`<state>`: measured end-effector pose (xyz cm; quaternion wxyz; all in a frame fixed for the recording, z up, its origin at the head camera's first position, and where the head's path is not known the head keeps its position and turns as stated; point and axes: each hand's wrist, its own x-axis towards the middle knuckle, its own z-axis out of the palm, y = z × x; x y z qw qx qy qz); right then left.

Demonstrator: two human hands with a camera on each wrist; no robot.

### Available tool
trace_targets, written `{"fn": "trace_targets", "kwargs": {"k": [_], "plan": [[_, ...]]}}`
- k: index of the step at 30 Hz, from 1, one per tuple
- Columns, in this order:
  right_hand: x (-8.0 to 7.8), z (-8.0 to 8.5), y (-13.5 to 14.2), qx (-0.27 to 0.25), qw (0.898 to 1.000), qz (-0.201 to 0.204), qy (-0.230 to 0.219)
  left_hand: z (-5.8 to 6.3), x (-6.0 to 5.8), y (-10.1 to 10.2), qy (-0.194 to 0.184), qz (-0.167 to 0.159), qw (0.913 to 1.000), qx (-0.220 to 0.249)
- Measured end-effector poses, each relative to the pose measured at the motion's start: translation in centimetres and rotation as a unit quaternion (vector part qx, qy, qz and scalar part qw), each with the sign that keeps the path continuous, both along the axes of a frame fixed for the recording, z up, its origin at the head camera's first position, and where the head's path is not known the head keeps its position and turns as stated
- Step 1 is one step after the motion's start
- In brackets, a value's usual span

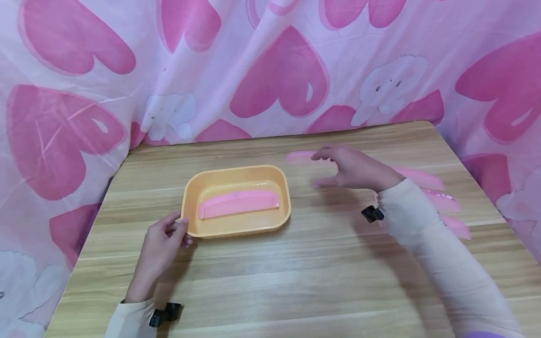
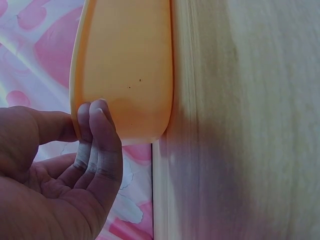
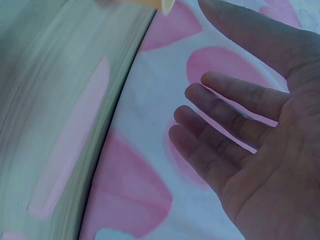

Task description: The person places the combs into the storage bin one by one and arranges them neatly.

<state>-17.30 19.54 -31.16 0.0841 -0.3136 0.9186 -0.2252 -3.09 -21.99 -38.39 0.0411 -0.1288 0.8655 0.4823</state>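
Left hand (image 1: 158,253) pinches the yellow tray (image 1: 236,177) at its near left corner, thumb at the rim, fingers against the outer wall. Tray sits on the wooden table (image 1: 274,281); one pink comb (image 1: 238,202) lies inside it. Right hand (image 1: 355,166) grasps nothing: fingers spread, raised, apart from the far comb (image 1: 300,157). More pink combs at right (image 1: 420,178), partly hidden by the right sleeve (image 1: 439,263).

Risks, my judgement: a tug on that one corner could swivel the tray; a low sleeve could drag the right-hand combs; a pushed far comb could slip toward the curtain (image 1: 279,70).

Far comb lies near the back edge. Broad wood in front of the tray; a narrower gap to its right.
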Motion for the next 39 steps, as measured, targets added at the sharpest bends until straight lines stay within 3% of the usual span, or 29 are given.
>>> {"fn": "trace_targets", "kwargs": {"k": [11,24,35,39], "plan": [[1.4,-0.7,5.5,-0.008,0.999,-0.05,-0.005,0.0,0.0,0.0,-0.005,-0.003,1.0,-0.003],[3.3,-2.0,12.4,-0.011,0.99,-0.132,-0.057,-0.1,0.0,0.1,-0.008,0.004,1.0,-0.001],[5.3,-4.9,17.9,-0.004,0.99,-0.14,0.032,-0.1,-0.1,0.1,-0.008,0.004,1.0,0.002],[5.9,-5.8,19.3,0.008,0.988,-0.152,0.03,-0.1,-0.1,0.2,-0.002,0.004,1.0,-0.003]]}}
